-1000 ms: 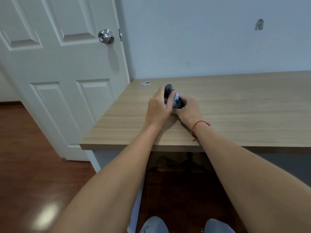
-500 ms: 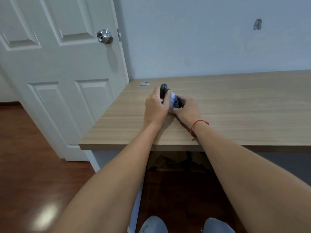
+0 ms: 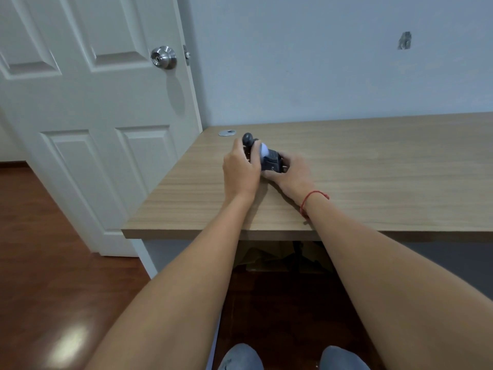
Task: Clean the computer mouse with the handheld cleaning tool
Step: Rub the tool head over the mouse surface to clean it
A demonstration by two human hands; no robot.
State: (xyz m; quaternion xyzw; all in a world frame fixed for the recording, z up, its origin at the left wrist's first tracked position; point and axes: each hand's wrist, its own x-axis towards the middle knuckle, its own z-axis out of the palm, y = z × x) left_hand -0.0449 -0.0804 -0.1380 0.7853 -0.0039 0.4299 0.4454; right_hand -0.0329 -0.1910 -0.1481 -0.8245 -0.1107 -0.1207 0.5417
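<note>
On the wooden desk (image 3: pixel 373 166) my two hands meet near its left part. My right hand (image 3: pixel 293 174), with a red string on the wrist, grips a dark computer mouse (image 3: pixel 272 162) from the right side. My left hand (image 3: pixel 241 172) is closed around the handheld cleaning tool (image 3: pixel 248 138); its dark rounded end sticks up above my fingers and a pale part presses against the mouse's left end. Most of the tool's body is hidden inside my fist.
A small silver cable grommet (image 3: pixel 226 133) sits in the desk's far left corner. A white panelled door (image 3: pixel 93 116) with a metal knob (image 3: pixel 163 57) stands just left of the desk. Wood floor lies below; my knees show at the bottom.
The tool's dark end has shifted slightly left along the mouse, and more of the mouse's dark body shows between my hands. Both hands stay on the desk.
</note>
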